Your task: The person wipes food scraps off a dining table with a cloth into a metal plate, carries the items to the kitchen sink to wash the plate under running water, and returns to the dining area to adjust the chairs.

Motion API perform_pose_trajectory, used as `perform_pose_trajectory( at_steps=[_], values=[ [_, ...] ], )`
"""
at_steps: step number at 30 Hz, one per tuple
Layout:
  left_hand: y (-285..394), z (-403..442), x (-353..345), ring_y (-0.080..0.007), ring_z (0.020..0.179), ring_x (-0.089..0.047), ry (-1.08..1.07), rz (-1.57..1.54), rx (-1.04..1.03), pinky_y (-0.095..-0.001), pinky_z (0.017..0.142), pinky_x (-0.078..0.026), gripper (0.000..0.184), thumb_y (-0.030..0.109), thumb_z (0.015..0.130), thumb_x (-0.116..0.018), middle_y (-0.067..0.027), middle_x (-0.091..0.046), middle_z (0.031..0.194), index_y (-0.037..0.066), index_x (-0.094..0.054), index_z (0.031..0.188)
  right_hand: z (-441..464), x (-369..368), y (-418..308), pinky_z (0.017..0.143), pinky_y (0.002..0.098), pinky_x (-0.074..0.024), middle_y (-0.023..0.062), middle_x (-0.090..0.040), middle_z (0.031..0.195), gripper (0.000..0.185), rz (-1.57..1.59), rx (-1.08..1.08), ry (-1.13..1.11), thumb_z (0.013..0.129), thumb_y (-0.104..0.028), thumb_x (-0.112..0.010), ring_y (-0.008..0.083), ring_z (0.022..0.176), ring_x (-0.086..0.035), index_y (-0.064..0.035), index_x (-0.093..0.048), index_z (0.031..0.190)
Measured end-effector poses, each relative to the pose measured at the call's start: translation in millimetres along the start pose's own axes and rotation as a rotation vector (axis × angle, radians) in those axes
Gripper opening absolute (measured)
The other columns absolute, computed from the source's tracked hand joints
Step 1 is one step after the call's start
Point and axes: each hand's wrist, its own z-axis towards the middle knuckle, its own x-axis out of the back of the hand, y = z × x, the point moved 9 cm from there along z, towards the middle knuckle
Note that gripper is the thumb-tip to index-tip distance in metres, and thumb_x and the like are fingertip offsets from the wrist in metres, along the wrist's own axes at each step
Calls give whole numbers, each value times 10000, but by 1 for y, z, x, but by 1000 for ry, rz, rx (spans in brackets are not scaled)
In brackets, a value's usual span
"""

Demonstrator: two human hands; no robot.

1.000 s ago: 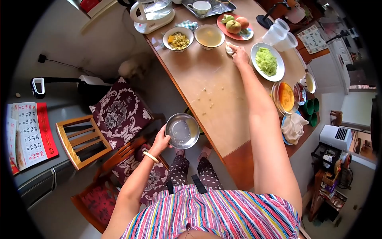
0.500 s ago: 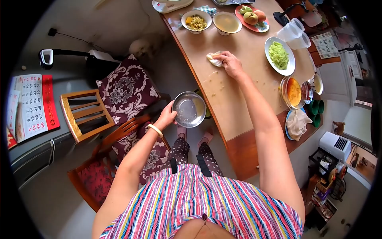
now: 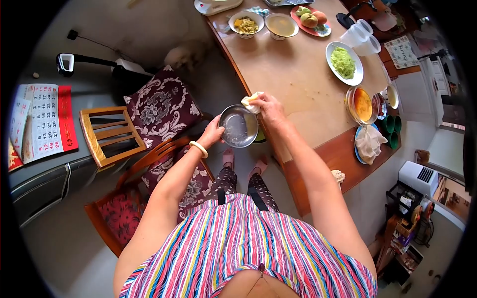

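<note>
My left hand [image 3: 213, 132] grips the rim of a round metal bowl [image 3: 239, 126], held just off the table's left edge. A few small bits lie inside the bowl. My right hand [image 3: 269, 109] is closed on a crumpled white cloth [image 3: 252, 102] at the table edge, right by the bowl's upper rim. Whether the cloth touches the rim I cannot tell. Small crumbs [image 3: 309, 92] are scattered on the brown tabletop [image 3: 293, 64] to the right of my hand.
At the table's far end stand a bowl of yellow food [image 3: 246, 25], a bowl of cloudy liquid [image 3: 281, 26] and a fruit plate [image 3: 311, 21]. Shredded greens [image 3: 343, 63], a glass bowl of orange liquid [image 3: 361, 106] and a cloth-covered plate [image 3: 369, 143] line the right. Chairs [image 3: 112, 134] stand left.
My right hand has drawn the cloth across the tabletop toward me, to the table's left edge beside the bowl. Fewer crumbs lie near that edge. The metal bowl stays in my left hand.
</note>
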Motion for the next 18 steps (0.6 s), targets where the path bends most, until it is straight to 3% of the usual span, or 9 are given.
perform_pose_trajectory(
  at_steps=[3, 6, 8, 9, 10, 12, 15, 18],
  values=[
    [-3, -2, -2, -126, 593, -575, 7, -60, -10, -223, 438, -494, 565, 1, 760, -409, -81, -567, 951, 33, -370, 1323, -15, 3, 3, 826, 331, -485, 70, -613, 960, 288, 71, -127, -17, 765, -34, -561, 250, 917, -609, -203, -710, 945],
    [-11, -1, -4, -132, 621, -584, 11, -104, 4, -225, 441, -501, 577, 9, 764, -413, -87, -558, 998, 40, -352, 1336, -9, 38, 35, 843, 318, -472, 89, -622, 979, 277, 229, -190, 146, 791, -24, -531, 230, 913, -616, -143, -698, 978],
    [-13, -1, -2, -131, 627, -584, 16, -111, -1, -225, 444, -503, 571, 8, 765, -411, -87, -557, 997, 40, -357, 1332, 2, 75, 98, 851, 301, -461, 106, -629, 1010, 270, 539, -451, 285, 821, -25, -503, 195, 924, -612, -79, -679, 1019],
    [-11, -3, -3, -132, 631, -583, 3, -97, -4, -229, 444, -505, 558, 0, 769, -407, -88, -552, 1005, 36, -361, 1324, 14, 100, 135, 845, 287, -461, 101, -636, 1030, 268, 389, -369, 323, 838, -27, -494, 169, 937, -603, -41, -666, 1044],
    [-16, -1, -1, -132, 631, -584, 18, -99, 0, -230, 443, -505, 555, -2, 769, -407, -88, -550, 1007, 35, -361, 1321, 25, 120, 162, 849, 309, -468, 104, -620, 1046, 308, 417, -434, 279, 824, -41, -501, 190, 949, -604, -116, -673, 1067],
    [-25, 1, -1, -133, 631, -585, 37, -104, 7, -231, 441, -505, 550, -7, 770, -407, -88, -547, 1010, 33, -361, 1317, 32, 158, 194, 845, 337, -475, 76, -599, 1075, 347, -190, -457, 285, 809, -64, -508, 225, 952, -602, -226, -681, 1062],
    [-35, 2, -4, -138, 637, -587, 59, -110, 9, -227, 439, -506, 550, -11, 771, -407, -91, -538, 1018, 33, -352, 1316, 28, 154, 210, 839, 358, -477, 45, -579, 1092, 372, -336, -471, 291, 795, -82, -512, 252, 954, -591, -304, -681, 1042],
    [-48, 4, -6, -143, 639, -588, 58, -129, 32, -225, 439, -506, 552, -7, 770, -407, -97, -537, 1027, 30, -345, 1317, 21, 137, 195, 831, 353, -480, 23, -584, 1084, 366, -340, -460, 274, 795, -83, -520, 245, 954, -592, -300, -679, 1043]
  ],
)
